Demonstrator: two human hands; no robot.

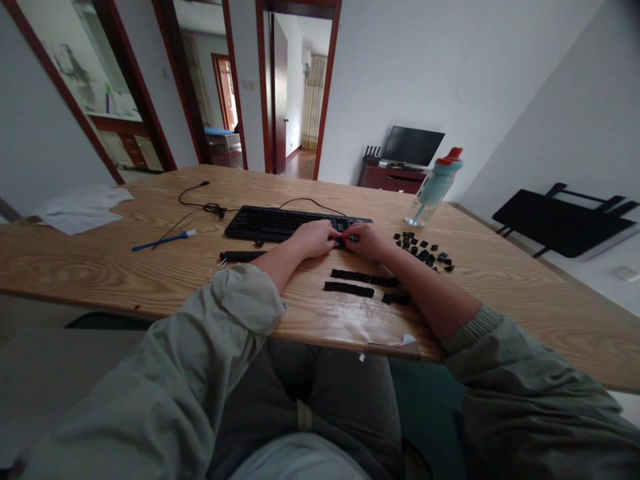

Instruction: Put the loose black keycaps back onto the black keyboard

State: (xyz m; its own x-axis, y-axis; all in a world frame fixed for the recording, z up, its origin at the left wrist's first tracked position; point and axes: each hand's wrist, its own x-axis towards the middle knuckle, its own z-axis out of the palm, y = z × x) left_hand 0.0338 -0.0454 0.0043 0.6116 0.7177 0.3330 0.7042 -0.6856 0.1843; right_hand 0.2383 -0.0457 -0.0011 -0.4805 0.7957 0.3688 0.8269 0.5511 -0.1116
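Observation:
A black keyboard (270,222) lies across the table in front of me. My left hand (319,238) rests over its right-hand part, fingers pressed together. Close beside it, my right hand (367,241) has its fingers curled, and the fingertips of both hands meet at the keyboard's near edge. Whatever they pinch there is too small and covered to make out. Loose black keycaps (424,255) are scattered to the right of my right hand. Nearer to me, more keycaps stand in short rows (349,289) between my forearms.
A clear water bottle (433,190) with a red-topped lid stands behind the loose keycaps. On the left lie a blue brush (163,241), a coiled black cable (214,210) and white tissues (83,208). A long black bar (243,256) sits by my left forearm. The table's front edge (320,339) is close to my lap.

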